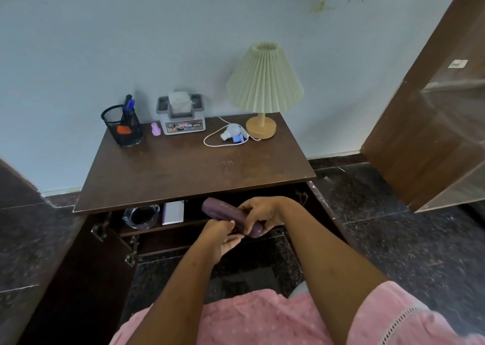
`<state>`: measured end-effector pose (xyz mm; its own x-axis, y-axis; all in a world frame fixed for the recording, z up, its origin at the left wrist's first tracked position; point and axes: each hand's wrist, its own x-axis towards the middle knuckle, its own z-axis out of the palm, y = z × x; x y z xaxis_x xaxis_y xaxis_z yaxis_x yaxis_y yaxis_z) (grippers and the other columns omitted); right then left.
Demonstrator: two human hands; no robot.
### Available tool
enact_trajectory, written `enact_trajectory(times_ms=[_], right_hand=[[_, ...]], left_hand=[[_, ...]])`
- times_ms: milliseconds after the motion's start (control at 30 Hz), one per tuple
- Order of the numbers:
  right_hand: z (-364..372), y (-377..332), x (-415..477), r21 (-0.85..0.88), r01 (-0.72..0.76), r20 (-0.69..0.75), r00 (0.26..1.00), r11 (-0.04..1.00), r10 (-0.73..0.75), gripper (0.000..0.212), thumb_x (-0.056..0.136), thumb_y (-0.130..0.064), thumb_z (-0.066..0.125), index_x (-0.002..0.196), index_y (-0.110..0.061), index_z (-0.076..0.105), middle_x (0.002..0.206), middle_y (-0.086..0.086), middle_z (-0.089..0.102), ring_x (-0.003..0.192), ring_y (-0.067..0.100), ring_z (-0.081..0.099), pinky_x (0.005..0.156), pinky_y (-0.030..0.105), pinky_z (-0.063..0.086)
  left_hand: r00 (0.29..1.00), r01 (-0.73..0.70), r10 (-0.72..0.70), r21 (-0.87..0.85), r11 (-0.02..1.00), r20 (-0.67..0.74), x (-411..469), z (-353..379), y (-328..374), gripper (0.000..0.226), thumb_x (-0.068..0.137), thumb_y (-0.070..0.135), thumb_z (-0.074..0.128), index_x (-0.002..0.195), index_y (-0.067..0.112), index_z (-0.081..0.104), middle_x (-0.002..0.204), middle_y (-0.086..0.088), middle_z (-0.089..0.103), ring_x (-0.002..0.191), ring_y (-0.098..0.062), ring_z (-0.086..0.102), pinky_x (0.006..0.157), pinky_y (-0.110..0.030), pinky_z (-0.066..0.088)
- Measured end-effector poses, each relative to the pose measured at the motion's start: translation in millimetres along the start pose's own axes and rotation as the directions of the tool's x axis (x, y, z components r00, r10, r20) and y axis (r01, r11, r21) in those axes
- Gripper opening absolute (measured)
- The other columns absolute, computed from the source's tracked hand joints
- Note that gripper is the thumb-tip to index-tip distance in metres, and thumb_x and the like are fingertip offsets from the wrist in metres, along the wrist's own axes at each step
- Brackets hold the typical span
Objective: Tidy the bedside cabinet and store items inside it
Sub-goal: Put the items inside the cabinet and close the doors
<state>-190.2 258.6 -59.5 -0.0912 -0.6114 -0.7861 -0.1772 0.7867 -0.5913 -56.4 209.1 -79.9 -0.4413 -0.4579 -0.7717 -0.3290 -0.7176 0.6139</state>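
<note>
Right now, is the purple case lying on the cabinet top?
No, the left hand and right hand hold the purple case below it.

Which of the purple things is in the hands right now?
The long dark purple case, held at the open cabinet; the small lilac bottle stands on top.

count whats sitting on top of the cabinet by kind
lamp: 1
light bulb: 1
mesh pen cup: 1
pens showing above the cup: 2
grey box with tissue: 1
small pink item: 1
blue plug with white cord: 1
total: 8
</note>
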Motion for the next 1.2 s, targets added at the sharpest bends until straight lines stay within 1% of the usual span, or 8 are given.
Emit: enact_trajectory(times_ms=[200,300,367,500,633,867,1000,1200], right_hand=[[3,23,35,0.088,-0.095,-0.017,0.995,0.992,0.097,0.057,0.08,-0.003,0.069,0.13,-0.016,0.045,0.134,0.009,0.044,0.12,0.03,0.049,0.094,0.043,0.05],[-3,35,51,0.186,-0.094,-0.102,0.988,0.978,0.115,0.056,0.079,-0.007,0.071,0.127,-0.015,0.043,0.127,0.012,0.049,0.111,0.029,0.054,0.093,0.045,0.051],[-10,44,64,0.259,-0.077,-0.184,0.975,0.963,0.127,0.062,0.078,-0.009,0.072,0.13,-0.014,0.038,0.126,0.014,0.049,0.108,0.03,0.057,0.09,0.044,0.053],[-21,64,89,0.293,-0.048,-0.433,0.884,0.955,0.177,0.068,0.076,-0.021,0.075,0.132,-0.01,0.037,0.125,0.014,0.051,0.093,0.025,0.061,0.075,0.039,0.058],[-31,72,111,0.248,-0.1,-0.596,0.769,0.964,0.233,0.055,0.077,-0.026,0.072,0.12,-0.004,0.046,0.09,0.012,0.058,0.071,0.022,0.062,0.068,0.038,0.059],[-45,79,143,0.13,-0.164,-0.771,0.603,0.978,0.204,0.057,0.087,-0.038,0.06,0.132,-0.007,0.043,0.126,0.016,0.057,0.115,0.034,0.056,0.079,0.033,0.044],[-47,83,155,0.159,-0.188,-0.819,0.523,0.969,0.236,0.054,0.086,-0.035,0.062,0.128,-0.004,0.048,0.131,0.02,0.051,0.116,0.037,0.054,0.09,0.038,0.046],[-49,85,159,0.234,-0.151,-0.847,0.454,0.961,0.277,0.053,0.084,-0.041,0.065,0.118,0.0,0.059,0.126,0.02,0.055,0.11,0.034,0.057,0.09,0.036,0.046]], left_hand=[[0.999,-0.003,0.005,0.045,0.999,-0.038,31,7,-8,0.053,0.098,0.001,0.041,0.147,0.016,0.027,0.141,-0.017,0.046,0.122,-0.034,0.052,0.085,-0.039,0.046],[0.996,-0.085,0.08,0.132,0.988,0.04,41,18,-7,0.067,0.098,0.001,0.039,0.151,0.029,0.011,0.148,-0.011,0.038,0.129,-0.033,0.046,0.094,-0.041,0.042],[0.989,-0.107,0.084,0.205,0.973,0.118,51,25,-9,0.058,0.1,0.005,0.038,0.149,0.029,0.017,0.147,-0.005,0.041,0.13,-0.03,0.045,0.101,-0.04,0.037],[0.978,-0.072,0.002,0.327,0.942,0.209,82,33,-16,0.042,0.101,0.024,0.039,0.143,0.022,0.036,0.142,-0.002,0.047,0.129,-0.026,0.047,0.108,-0.04,0.034],[0.962,-0.072,-0.045,0.408,0.91,0.269,103,43,-25,0.046,0.1,0.032,0.041,0.145,0.029,0.032,0.143,0.0,0.047,0.129,-0.026,0.047,0.107,-0.042,0.035],[0.958,-0.087,-0.051,0.453,0.887,0.284,132,52,-23,0.045,0.101,0.032,0.036,0.145,0.031,0.029,0.146,0.006,0.042,0.129,-0.021,0.046,0.098,-0.037,0.039],[0.957,-0.108,-0.028,0.444,0.889,0.288,143,56,-20,0.047,0.101,0.025,0.035,0.147,0.031,0.026,0.147,0.004,0.041,0.129,-0.022,0.046,0.098,-0.038,0.038],[0.958,-0.105,-0.018,0.406,0.908,0.286,145,58,-19,0.052,0.101,0.025,0.038,0.15,0.03,0.02,0.151,0.004,0.037,0.131,-0.023,0.044,0.1,-0.038,0.037]])
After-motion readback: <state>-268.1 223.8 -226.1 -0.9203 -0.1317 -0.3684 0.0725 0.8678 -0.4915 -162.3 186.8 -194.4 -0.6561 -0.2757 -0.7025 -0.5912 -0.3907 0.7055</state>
